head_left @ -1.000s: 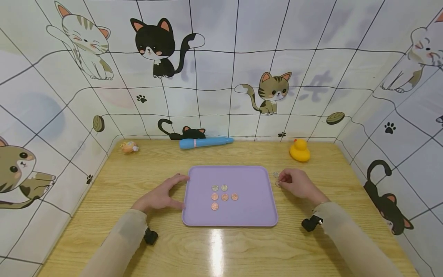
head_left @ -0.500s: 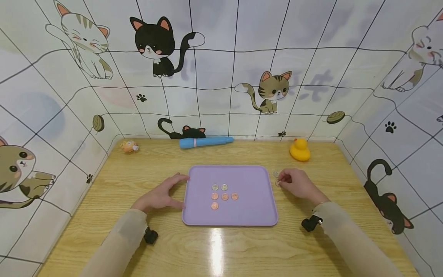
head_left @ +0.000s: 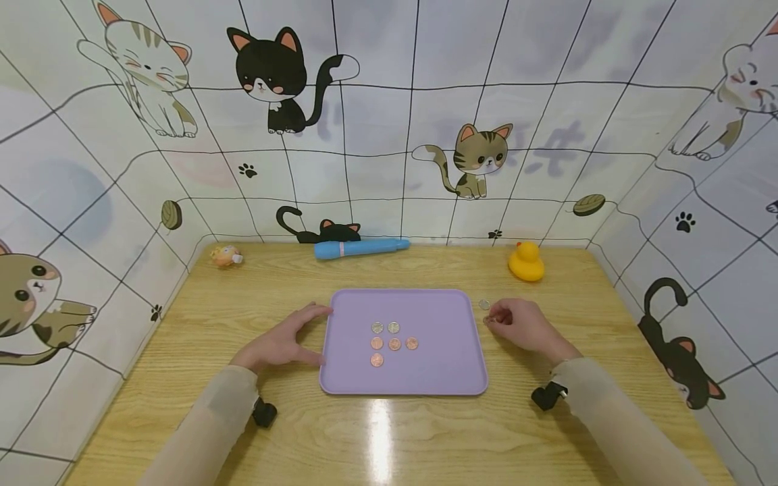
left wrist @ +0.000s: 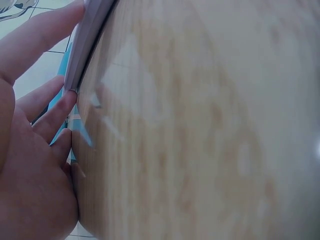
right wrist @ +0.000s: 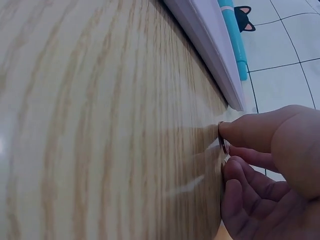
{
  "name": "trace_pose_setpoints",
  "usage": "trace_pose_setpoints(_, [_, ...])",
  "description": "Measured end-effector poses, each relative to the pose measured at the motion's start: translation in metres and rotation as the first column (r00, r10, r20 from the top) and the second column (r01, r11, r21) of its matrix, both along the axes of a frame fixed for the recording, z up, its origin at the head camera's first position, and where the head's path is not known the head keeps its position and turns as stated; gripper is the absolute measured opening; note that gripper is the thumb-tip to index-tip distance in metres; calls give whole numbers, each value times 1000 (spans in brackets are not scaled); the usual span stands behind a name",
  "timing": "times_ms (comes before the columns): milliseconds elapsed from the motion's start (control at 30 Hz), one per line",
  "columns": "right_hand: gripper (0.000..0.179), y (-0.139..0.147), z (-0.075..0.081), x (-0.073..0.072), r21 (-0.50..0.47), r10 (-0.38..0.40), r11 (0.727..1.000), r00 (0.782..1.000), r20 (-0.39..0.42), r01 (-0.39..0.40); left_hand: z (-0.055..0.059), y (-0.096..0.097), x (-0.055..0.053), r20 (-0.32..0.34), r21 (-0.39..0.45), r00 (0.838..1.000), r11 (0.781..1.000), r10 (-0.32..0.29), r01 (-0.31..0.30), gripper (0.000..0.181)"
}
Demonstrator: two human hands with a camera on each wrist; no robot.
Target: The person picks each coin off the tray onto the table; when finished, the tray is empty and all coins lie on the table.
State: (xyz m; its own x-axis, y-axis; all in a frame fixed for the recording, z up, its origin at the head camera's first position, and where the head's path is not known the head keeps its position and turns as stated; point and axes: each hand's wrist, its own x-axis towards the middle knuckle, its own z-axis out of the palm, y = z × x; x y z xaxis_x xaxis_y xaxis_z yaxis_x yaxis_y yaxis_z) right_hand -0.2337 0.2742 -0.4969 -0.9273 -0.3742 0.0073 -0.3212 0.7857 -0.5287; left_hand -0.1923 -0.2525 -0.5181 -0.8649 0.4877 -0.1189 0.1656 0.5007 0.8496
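My left hand point(head_left: 282, 341) is spread at the left side of a lilac tray point(head_left: 446, 371), fingertips and thumb touching its rim. In the left wrist view, the fingers point(left wrist: 52, 112) lie along the tray's outer wall. On the tray are two silver coins point(head_left: 394, 327) in a row, with several copper coins point(head_left: 395, 344) below them. My right hand point(head_left: 519, 324), just right of the tray, pinches a coin point(right wrist: 222, 138) between thumb and fingers, low at the tabletop. Another silver coin point(head_left: 484, 304) lies on the table beside these fingertips.
Along the back of the wooden table point(head_left: 267, 432) are a small figurine point(head_left: 227, 256), a blue pen-shaped object point(head_left: 361, 248) and a yellow rubber duck point(head_left: 526, 262). A cat-patterned cloth point(head_left: 377, 135) rises behind and on both sides.
My right fingers have drawn slightly down and to the right, and the coin under them now looks tilted rather than flat. The left hand and the coins on the tray stay put.
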Motion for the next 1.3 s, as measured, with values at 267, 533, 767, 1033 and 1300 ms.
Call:
trace_pose_setpoints(267, [8, -1, -2, -2, 13, -12, 1000, 1000, -11, 12, 3, 1, 2, 11, -16, 1000, 1000, 7, -6, 99])
trace_pose_setpoints(533, [9, -1, 1, -2, 8, -10, 1000, 1000, -18, 10, 2, 1, 1, 37, -26, 999, 999, 25, -24, 98])
trace_pose_setpoints(767, [14, -1, 3, -3, -49, -48, 998, 998, 41, 50, 3, 0, 1, 39, -20, 999, 1000, 19, -18, 100])
trace_pose_setpoints(1033, [18, -20, 19, -9, -134, -18, 991, 1000, 10, 19, 0, -1, 1, 16, -6, 1000, 1000, 6, -6, 99])
trace_pose_setpoints(1300, [11, -67, 24, -11, -138, 198, 971, 980, 21, -194, 2, -1, 2, 16, -37, 1000, 999, 9, -9, 97])
